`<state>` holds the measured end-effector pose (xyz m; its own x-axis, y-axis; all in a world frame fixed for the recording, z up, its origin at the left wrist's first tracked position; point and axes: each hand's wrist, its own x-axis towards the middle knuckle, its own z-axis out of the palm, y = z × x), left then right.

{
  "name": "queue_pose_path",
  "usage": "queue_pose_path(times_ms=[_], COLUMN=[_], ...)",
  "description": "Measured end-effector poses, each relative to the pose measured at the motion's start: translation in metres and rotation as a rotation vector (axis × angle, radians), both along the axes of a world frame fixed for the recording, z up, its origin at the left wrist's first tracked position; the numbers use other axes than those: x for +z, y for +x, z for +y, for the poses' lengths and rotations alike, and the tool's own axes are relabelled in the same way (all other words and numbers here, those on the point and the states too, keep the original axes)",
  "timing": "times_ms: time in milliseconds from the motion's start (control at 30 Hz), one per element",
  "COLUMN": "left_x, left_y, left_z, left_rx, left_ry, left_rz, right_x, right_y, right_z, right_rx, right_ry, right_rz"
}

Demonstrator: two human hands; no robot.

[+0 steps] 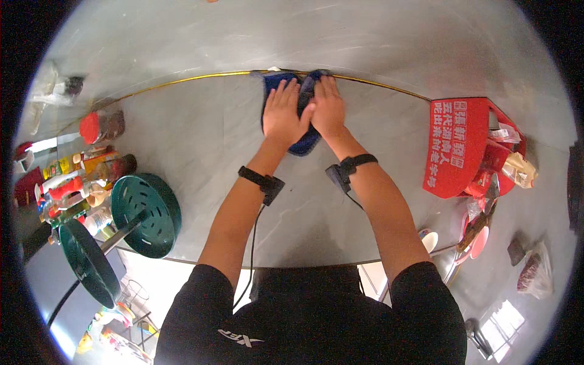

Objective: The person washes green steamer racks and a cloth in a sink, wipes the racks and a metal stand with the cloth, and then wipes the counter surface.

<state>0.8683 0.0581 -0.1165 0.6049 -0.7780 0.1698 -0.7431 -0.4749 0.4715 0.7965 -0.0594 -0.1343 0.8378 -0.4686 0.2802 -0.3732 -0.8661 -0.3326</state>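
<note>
A dark blue cloth (304, 146) lies bunched on the grey marbled counter (204, 128), against its far edge. My left hand (286, 115) rests flat on the cloth's left part with the fingers stretched forward. Beside it, my right hand (328, 108) presses on the cloth's right part, fingers also extended. The two thumbs are close together over the middle of the cloth. Both hands hide much of it. Each wrist wears a black strap with a small device and a cable.
A gold strip (182, 79) runs along the counter's back, below a grey wall (292, 36). To the right stands a red box (453, 149) with packets. On the left are a red-lidded jar (100, 126), several bottles (73, 188) and a green two-tier slotted rack (143, 216).
</note>
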Motion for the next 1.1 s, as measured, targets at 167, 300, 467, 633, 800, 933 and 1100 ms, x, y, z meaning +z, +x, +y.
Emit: queue_pose_path(times_ms=[167, 300, 467, 633, 800, 933, 1100], left_x=[0.0, 0.005, 0.004, -0.003, 0.004, 0.001, -0.001], left_y=[0.023, 0.019, -0.008, -0.054, -0.103, -0.127, -0.128], left_z=[0.022, 0.005, -0.049, -0.114, -0.172, -0.206, -0.217], left_rx=[-0.014, -0.113, -0.295, -0.395, -0.491, -0.54, -0.562], left_ry=[0.0, -0.043, -0.081, -0.203, -0.267, -0.241, -0.251], left_rz=[-0.077, -0.062, -0.009, 0.0, 0.057, 0.076, 0.178], right_x=[0.011, 0.013, 0.016, 0.022, 0.007, 0.009, 0.003], right_y=[0.02, 0.005, -0.04, -0.098, -0.156, -0.184, -0.187], right_z=[0.018, -0.001, -0.049, -0.099, -0.158, -0.186, -0.194], right_rx=[0.082, 0.097, 0.033, -0.128, -0.275, -0.35, -0.305], right_ry=[-0.068, -0.102, -0.179, -0.126, -0.102, 0.008, -0.174], right_rz=[0.051, 0.089, 0.058, 0.154, 0.243, 0.253, 0.03])
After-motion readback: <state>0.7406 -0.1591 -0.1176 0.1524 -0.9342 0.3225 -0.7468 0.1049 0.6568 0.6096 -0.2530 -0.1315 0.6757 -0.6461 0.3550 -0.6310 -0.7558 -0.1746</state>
